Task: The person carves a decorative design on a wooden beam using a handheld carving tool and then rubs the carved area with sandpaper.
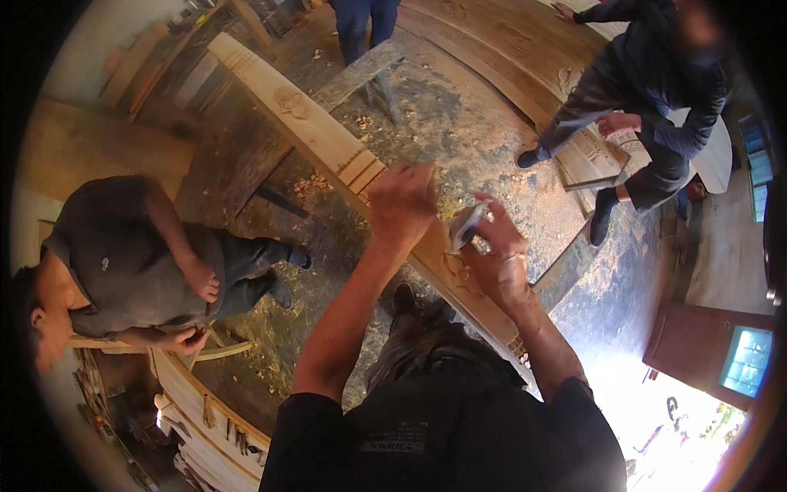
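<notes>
A long pale wooden beam (311,127) with carved patches runs diagonally in front of me, from the far left to near my right side. Above its middle, my left hand (402,207) is closed, and what its fingers hold, if anything, is hidden. My right hand (498,256) is just to the right, its fingers curled round a small grey, rounded object (466,226) whose kind I cannot make out. Below that hand, a carved raised patch (459,271) shows on the beam. Cut grooves (361,170) cross the wood beyond my left hand.
One person (139,254) stands at left, beside curved wooden parts (213,418). Another person (648,98) sits at right; a third person's legs (365,25) show at the far side. A trestle (361,74) supports the beam. Wood shavings (459,107) litter the floor.
</notes>
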A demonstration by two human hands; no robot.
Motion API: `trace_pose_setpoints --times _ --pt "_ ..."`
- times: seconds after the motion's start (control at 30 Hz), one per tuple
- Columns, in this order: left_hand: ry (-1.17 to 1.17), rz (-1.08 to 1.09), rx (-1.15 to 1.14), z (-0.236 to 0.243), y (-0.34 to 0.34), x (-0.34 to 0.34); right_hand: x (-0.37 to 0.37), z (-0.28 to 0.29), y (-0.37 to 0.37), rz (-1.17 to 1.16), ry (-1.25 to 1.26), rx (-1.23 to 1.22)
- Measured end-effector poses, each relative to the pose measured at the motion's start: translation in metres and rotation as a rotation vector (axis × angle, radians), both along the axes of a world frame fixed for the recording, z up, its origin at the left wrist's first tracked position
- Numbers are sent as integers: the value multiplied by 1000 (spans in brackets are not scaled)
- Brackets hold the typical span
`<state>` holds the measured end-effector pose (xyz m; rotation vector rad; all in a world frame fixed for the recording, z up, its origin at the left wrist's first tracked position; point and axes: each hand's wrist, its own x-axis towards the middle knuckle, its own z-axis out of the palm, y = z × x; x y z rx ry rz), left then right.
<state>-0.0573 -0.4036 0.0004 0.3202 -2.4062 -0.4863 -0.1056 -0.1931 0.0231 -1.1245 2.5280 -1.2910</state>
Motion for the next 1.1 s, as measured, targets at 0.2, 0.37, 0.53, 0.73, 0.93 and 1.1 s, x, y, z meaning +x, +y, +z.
trace_pose_setpoints --times 0.2,0.37,0.53,0.73,0.93,1.1 --pt "35 2 -9 -8 -3 0 19 8 58 -255 -69 -138" --pt "73 4 32 -3 2 -2 64 -2 104 -50 373 36" --pt "229 -18 -31 -12 -4 -1 88 -4 116 69 393 125" --pt "313 -68 75 -7 -2 8 100 -27 124 195 368 71" --pt "378 -117 118 -6 4 12 100 -36 126 203 390 50" --pt "312 -146 172 -10 15 31 100 -35 125 208 459 54"
